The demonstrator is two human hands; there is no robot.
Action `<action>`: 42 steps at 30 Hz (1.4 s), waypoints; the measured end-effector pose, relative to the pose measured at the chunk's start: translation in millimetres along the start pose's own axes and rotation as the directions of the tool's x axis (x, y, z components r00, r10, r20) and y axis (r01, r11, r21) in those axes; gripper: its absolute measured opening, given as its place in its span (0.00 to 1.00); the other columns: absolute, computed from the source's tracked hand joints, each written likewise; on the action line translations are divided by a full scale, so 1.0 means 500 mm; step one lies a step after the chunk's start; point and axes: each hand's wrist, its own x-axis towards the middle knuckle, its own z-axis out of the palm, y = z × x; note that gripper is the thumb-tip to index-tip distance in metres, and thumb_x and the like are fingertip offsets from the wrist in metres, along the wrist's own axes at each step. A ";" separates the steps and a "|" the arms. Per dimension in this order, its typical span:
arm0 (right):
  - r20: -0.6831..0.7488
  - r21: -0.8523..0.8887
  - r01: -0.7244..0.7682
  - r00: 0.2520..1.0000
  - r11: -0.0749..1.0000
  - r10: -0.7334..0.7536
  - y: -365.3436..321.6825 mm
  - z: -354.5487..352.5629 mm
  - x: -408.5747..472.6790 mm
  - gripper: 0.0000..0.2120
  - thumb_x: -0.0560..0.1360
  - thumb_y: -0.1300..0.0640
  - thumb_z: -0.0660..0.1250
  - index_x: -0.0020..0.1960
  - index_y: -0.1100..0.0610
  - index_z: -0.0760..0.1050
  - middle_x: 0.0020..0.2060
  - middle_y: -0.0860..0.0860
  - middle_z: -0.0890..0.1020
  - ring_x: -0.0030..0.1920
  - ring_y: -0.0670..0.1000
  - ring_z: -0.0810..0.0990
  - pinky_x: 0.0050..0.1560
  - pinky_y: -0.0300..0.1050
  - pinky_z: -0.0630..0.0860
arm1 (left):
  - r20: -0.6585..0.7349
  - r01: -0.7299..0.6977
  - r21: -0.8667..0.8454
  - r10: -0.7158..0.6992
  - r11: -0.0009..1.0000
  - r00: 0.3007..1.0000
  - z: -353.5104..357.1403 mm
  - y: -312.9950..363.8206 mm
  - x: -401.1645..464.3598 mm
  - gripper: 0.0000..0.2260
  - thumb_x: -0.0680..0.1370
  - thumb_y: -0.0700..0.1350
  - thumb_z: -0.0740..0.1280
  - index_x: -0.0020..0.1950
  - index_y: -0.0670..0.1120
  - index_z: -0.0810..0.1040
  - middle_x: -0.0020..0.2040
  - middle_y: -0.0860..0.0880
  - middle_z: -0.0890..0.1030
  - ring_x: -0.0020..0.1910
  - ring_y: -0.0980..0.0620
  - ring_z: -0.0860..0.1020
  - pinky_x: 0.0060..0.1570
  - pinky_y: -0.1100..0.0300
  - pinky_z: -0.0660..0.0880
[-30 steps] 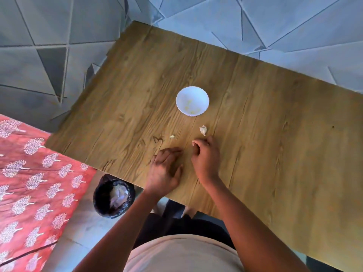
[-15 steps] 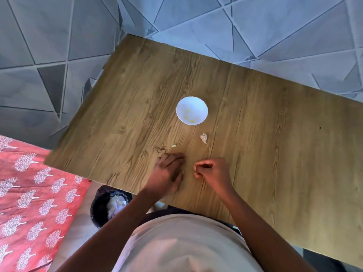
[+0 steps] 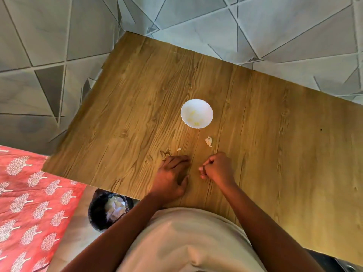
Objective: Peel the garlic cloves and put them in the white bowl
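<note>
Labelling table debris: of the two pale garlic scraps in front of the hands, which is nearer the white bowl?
The larger crumpled garlic skin, just below the white bowl. The tiny fleck lies lower left.

Head view, steeply down, table [image 3: 255, 154] seemingly near

Soft, even daylight, faint shadows, slight softness overall, wide-angle bending toward the edges.

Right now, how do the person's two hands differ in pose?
The left hand lies flat, fingers straight on the table; the right hand is curled into a fist. The left hand sits nearer the small scrap, the right nearer the garlic skin. Both rest on the table, short of the bowl.
</note>
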 end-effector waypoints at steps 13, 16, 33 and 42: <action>-0.060 -0.478 0.106 0.986 0.872 -0.153 -0.035 0.017 -0.007 0.11 0.73 0.63 0.74 0.47 0.59 0.72 0.40 0.54 0.79 0.42 0.53 0.79 0.38 0.44 0.73 | 0.025 0.017 -0.007 -0.016 1.000 1.000 -0.004 0.008 -0.001 0.18 0.72 0.44 0.74 0.61 0.47 0.84 0.68 0.53 0.80 0.65 0.48 0.77 0.64 0.47 0.74; 0.030 -0.281 0.110 0.994 0.953 -0.106 -0.008 0.004 -0.004 0.08 0.72 0.65 0.76 0.43 0.60 0.77 0.36 0.55 0.83 0.36 0.51 0.85 0.39 0.49 0.84 | -0.002 0.059 -0.043 -0.059 0.997 0.998 -0.003 0.011 0.001 0.17 0.75 0.44 0.72 0.64 0.46 0.82 0.65 0.51 0.82 0.65 0.49 0.77 0.64 0.45 0.75; 0.127 0.454 0.036 0.986 0.890 -0.105 0.007 -0.040 -0.044 0.09 0.79 0.58 0.71 0.43 0.61 0.80 0.29 0.52 0.80 0.29 0.49 0.76 0.32 0.43 0.72 | -0.123 0.129 -0.333 -0.179 0.934 0.976 0.006 0.099 0.078 0.14 0.77 0.27 0.69 0.53 0.43 0.86 0.44 0.51 0.85 0.42 0.59 0.82 0.44 0.67 0.78; -0.004 0.189 0.314 0.948 0.930 -0.319 0.023 -0.027 -0.028 0.14 0.80 0.62 0.70 0.37 0.54 0.73 0.30 0.47 0.74 0.31 0.41 0.70 0.35 0.37 0.67 | -0.048 0.227 -0.369 -0.263 0.901 0.964 0.008 0.099 0.083 0.11 0.77 0.29 0.70 0.51 0.42 0.87 0.42 0.53 0.86 0.39 0.56 0.83 0.42 0.60 0.81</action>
